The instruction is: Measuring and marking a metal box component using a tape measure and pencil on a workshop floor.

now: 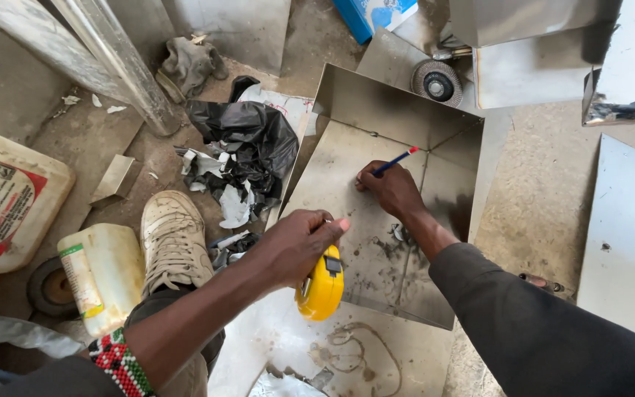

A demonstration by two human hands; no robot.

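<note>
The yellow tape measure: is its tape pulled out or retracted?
Cannot tell: the left hand covers the top of the yellow tape measure; no blade shows on the metal sheet.

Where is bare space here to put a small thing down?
Bare patches: the folded grey sheet-metal tray floor between its back wall and the right hand holding the blue pencil; the concrete floor right of it. Crowded: the black plastic bag and white paper scraps left.

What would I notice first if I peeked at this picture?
Probably the bright yellow tape measure in the left hand, low in the middle. Just above it, the right hand presses a blue pencil with a red end onto a folded metal sheet on the floor. To the left lie a dusty shoe and a crumpled black plastic bag.
</note>
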